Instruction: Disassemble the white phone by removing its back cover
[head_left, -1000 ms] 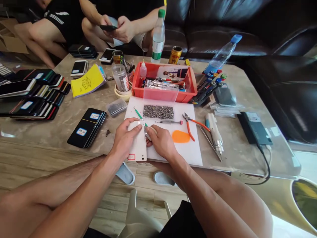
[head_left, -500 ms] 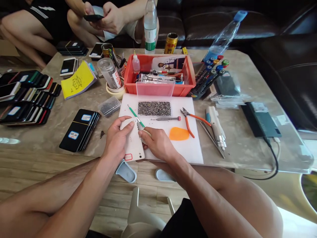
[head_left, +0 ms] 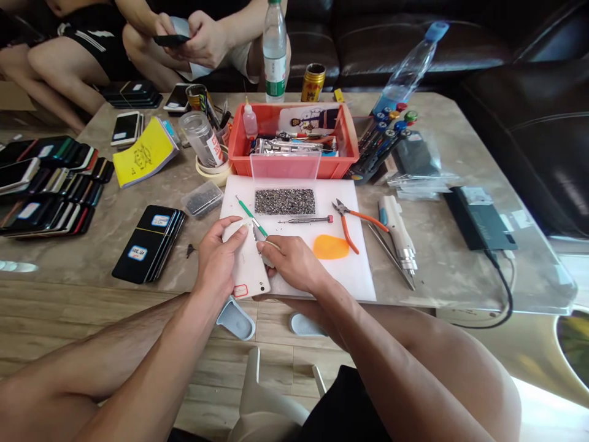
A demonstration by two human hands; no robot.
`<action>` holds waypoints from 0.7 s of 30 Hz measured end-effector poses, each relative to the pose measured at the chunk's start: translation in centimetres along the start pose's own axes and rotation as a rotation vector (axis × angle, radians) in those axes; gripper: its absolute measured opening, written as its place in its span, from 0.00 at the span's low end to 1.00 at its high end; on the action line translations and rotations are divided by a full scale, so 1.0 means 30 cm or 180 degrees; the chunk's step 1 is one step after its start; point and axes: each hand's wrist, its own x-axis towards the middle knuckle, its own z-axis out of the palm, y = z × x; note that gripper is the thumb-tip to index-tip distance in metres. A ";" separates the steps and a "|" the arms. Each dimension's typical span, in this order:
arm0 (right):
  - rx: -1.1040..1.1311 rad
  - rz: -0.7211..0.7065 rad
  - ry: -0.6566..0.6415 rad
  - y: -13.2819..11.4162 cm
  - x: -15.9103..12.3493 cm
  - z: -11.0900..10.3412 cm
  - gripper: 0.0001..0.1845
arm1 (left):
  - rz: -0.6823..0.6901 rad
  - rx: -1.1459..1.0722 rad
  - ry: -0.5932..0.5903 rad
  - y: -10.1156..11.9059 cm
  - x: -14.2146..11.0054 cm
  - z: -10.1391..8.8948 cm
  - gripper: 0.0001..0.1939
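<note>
My left hand (head_left: 215, 255) grips a white smartphone (head_left: 247, 264) by its left side, thumb lying across its back. The phone is back side up, with a red-edged label and a camera lens at the near end. My right hand (head_left: 294, 259) is closed at the phone's right edge, round a small pale thing mostly hidden by the fingers. A green pen-like tool (head_left: 250, 213) lies just beyond the phone on a white foam mat (head_left: 294, 236). Also on the mat are a clear box of tiny screws (head_left: 285, 201), a thin screwdriver (head_left: 308, 219) and an orange pick (head_left: 330, 247).
Orange-handled cutters (head_left: 348, 224) overlap the mat's right side, near tweezers and a white electric screwdriver (head_left: 398, 233). A red tool bin (head_left: 294, 167) stands behind. Stacked phones (head_left: 150, 242) lie left. A co-worker's hands (head_left: 207, 40) hold a phone across the table.
The camera view has shifted, moving the table leftward in the picture. The phone has tilted slightly, its near end swinging to the right. Both hands keep their hold at its edges.
</note>
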 end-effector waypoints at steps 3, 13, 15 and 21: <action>-0.0144 0.0034 0.0108 0.001 0.004 0.010 0.21 | 0.0043 0.0014 0.0047 -0.003 0.003 0.003 0.28; 0.0428 0.0412 0.0475 0.005 0.034 0.006 0.22 | -0.0036 -0.0163 -0.0074 0.013 0.030 0.000 0.21; 0.0442 0.0501 0.0704 0.007 0.031 -0.007 0.21 | -0.0024 -0.0214 -0.0118 0.023 0.024 0.002 0.19; 0.0006 0.0784 0.1155 0.012 -0.057 -0.053 0.17 | -0.0032 -0.0287 -0.0183 0.097 -0.050 -0.004 0.15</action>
